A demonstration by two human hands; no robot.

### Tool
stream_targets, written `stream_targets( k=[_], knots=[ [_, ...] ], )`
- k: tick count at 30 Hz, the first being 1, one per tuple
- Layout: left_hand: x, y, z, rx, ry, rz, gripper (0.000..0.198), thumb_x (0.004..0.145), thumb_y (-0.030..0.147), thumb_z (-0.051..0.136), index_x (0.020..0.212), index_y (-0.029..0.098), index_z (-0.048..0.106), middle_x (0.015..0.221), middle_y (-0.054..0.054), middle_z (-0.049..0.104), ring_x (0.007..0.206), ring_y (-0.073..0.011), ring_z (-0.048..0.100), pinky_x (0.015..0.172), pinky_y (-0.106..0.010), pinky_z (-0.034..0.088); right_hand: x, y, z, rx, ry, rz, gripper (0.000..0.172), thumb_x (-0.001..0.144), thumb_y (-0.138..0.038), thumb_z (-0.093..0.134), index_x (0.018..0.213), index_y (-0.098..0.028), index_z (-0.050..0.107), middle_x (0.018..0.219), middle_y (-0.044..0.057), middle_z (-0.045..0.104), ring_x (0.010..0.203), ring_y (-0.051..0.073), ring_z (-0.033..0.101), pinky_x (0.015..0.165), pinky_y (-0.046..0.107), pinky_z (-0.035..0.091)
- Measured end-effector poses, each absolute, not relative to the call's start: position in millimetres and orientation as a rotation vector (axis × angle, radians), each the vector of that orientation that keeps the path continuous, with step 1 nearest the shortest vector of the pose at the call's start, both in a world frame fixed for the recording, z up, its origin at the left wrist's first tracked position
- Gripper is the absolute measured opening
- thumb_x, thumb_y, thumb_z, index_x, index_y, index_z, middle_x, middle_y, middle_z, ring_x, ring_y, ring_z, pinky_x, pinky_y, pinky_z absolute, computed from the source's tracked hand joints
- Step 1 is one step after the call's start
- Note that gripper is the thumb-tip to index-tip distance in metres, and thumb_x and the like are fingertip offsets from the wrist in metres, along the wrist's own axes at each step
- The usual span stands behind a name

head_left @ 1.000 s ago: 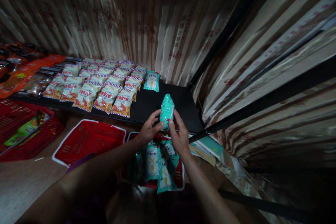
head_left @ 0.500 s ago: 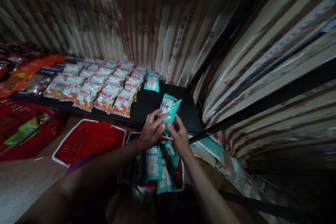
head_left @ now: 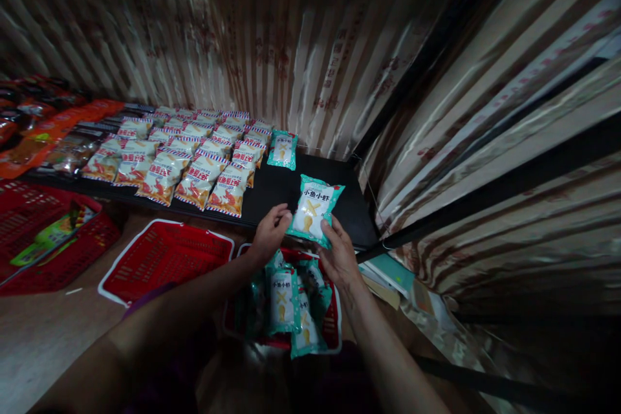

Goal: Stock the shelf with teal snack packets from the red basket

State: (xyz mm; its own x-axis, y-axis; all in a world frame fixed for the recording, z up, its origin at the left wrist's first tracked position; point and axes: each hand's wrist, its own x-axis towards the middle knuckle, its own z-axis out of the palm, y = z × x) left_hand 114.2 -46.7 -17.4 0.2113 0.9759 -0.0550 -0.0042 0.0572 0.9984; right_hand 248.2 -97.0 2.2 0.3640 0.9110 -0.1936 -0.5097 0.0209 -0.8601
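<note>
Both hands hold one teal snack packet (head_left: 314, 209) face up, just above the front edge of a black shelf (head_left: 272, 191). My left hand (head_left: 270, 235) pinches its lower left corner. My right hand (head_left: 338, 255) grips its lower right edge. Below my hands a red basket (head_left: 334, 323) holds several more teal packets (head_left: 284, 297). Another teal packet (head_left: 283, 148) lies flat at the back of the shelf, beside rows of striped orange snack packets (head_left: 194, 158).
An empty red basket (head_left: 167, 259) sits on the floor to the left, and another red basket (head_left: 43, 242) with green packets lies further left. Orange and dark packets (head_left: 53, 129) fill the shelf's left end. Striped curtains hang behind and to the right.
The teal packet, held edge-on a second ago, has been turned so its front faces up, and it has moved slightly toward the shelf.
</note>
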Motion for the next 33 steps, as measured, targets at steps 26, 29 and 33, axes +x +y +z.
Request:
stream_targets(
  k=[26,29,33],
  knots=[
    [119.2,-50.1,-13.8,0.899,0.834,0.967,0.044,0.068,0.012,0.060,0.111,0.014,0.063,0.097,-0.002,0.071,0.076,-0.0122,0.065,0.073,-0.024,0.053,244.4,-96.8,1.1,-1.058,-0.636,1.231,0.077,0.056,-0.019,0.076,0.127,-0.029,0.049,0.117,0.001,0.065,0.102,0.021,0.063,0.094,0.041,0.048],
    [119.3,-49.3,-18.1,0.946,0.828,0.970,0.042,0.069,0.012,0.059,0.111,0.014,0.063,0.096,-0.002,0.071,0.077,-0.0127,0.064,0.071,-0.024,0.053,245.1,-95.6,-1.9,-1.070,-0.663,1.244,0.076,0.057,-0.016,0.073,0.128,-0.029,0.047,0.114,0.001,0.067,0.099,0.021,0.064,0.093,0.041,0.049],
    [121.3,-46.6,-24.8,0.997,0.895,0.998,0.050,0.070,0.012,0.058,0.119,0.015,0.056,0.100,-0.004,0.067,0.072,-0.0102,0.063,0.066,-0.021,0.053,244.9,-93.1,-4.7,-1.059,-0.682,1.240,0.073,0.059,-0.015,0.072,0.126,-0.029,0.049,0.111,0.001,0.068,0.099,0.021,0.064,0.095,0.041,0.047]
  ],
)
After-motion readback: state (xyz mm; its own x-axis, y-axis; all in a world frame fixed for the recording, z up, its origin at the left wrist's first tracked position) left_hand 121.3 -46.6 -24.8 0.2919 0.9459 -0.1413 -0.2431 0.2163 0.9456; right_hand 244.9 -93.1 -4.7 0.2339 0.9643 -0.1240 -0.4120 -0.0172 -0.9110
